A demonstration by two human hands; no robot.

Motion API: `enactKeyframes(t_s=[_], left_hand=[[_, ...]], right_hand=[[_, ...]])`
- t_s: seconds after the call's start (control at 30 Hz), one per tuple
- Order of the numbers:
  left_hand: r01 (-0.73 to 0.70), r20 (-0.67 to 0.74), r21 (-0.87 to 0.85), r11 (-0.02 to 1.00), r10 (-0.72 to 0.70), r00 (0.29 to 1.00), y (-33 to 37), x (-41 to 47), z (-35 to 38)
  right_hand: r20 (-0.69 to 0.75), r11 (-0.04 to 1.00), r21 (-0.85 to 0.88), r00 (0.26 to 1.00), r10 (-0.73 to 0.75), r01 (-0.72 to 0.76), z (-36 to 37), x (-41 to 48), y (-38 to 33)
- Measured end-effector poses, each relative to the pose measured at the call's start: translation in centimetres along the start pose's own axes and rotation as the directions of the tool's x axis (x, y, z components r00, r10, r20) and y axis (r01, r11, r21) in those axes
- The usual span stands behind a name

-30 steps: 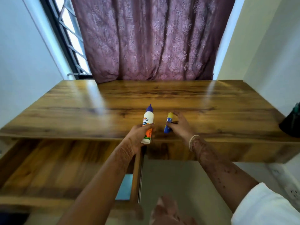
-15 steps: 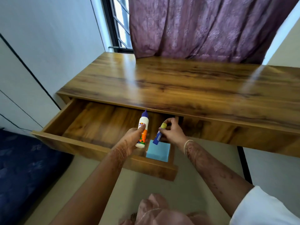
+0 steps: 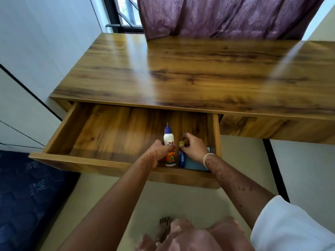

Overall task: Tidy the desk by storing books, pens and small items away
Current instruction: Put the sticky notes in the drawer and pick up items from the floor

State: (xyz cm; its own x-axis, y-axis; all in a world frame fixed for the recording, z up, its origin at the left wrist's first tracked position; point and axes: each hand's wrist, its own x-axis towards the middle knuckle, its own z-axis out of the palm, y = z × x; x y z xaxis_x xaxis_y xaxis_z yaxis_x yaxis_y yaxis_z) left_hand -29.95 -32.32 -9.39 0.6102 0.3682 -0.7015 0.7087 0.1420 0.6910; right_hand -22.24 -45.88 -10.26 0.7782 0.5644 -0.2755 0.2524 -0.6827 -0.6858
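The left hand (image 3: 157, 151) grasps a white glue bottle (image 3: 169, 142) around its lower half. The right hand (image 3: 194, 147) pinches a blue glue stick (image 3: 181, 158) near its yellow cap. Both sit low in the right end of the open drawer (image 3: 101, 164) below the desk (image 3: 181, 73), side by side, caps pointing away. The drawer floor lies directly beneath, so letting go looks like the next step.

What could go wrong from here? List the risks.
1. The bottle, gripped by the left hand, could tip if left standing, or catch the desk when the drawer shuts.
2. The stick, pinched by the right hand beside the pad, may roll once released.
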Motion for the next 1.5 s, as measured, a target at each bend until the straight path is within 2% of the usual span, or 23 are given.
enactKeyframes(t_s=[0.23,0.4,0.47,0.63,0.77,1.03,1.13,1.23,1.33,1.5], left_hand=[[0.009,0.075,0.19,0.982,-0.023,0.997,-0.9,2.8,-0.5],[-0.035,0.113,0.283,0.958,0.003,0.994,-1.4,4.0,-0.7],[-0.058,0.104,0.331,0.942,0.025,0.994,-1.5,4.2,-0.8],[-0.132,0.099,0.481,0.867,0.097,0.99,-1.9,4.9,-0.6],[-0.157,0.1,0.526,0.836,0.122,0.987,-1.8,4.5,-0.8],[-0.14,0.108,0.505,0.852,0.098,0.989,-1.6,4.7,-1.0],[-0.167,0.026,0.513,0.842,0.179,0.983,-0.8,3.1,-1.0],[-0.26,-0.031,0.591,0.764,0.343,0.939,0.6,0.8,-0.3],[-0.397,-0.01,0.599,0.696,0.502,0.865,1.8,-2.3,1.9],[-0.662,0.187,0.523,0.537,0.686,0.703,0.9,-8.6,8.0]], right_hand=[[-0.043,0.996,-0.072,0.998,0.044,-0.047,1.8,0.4,0.3],[-0.056,0.963,-0.252,0.995,0.083,-0.094,2.4,0.3,0.0],[-0.077,0.953,-0.275,0.991,0.108,-0.125,2.5,0.1,0.0],[-0.108,0.951,-0.28,0.989,0.104,-0.131,2.5,-0.3,0.1],[-0.162,0.956,-0.257,0.982,0.099,-0.139,1.9,-0.8,0.0],[-0.345,0.969,-0.219,0.938,0.032,-0.114,0.4,-3.0,-0.2],[-0.428,0.977,-0.188,0.904,0.014,-0.105,-0.4,-4.7,-0.2],[-0.53,0.983,-0.144,0.848,0.017,-0.11,-1.1,-6.9,0.0],[-0.62,0.98,-0.12,0.783,0.05,-0.157,-2.0,-10.3,0.7],[-0.76,0.964,0.022,0.622,0.188,-0.265,-1.7,-20.1,3.3]])
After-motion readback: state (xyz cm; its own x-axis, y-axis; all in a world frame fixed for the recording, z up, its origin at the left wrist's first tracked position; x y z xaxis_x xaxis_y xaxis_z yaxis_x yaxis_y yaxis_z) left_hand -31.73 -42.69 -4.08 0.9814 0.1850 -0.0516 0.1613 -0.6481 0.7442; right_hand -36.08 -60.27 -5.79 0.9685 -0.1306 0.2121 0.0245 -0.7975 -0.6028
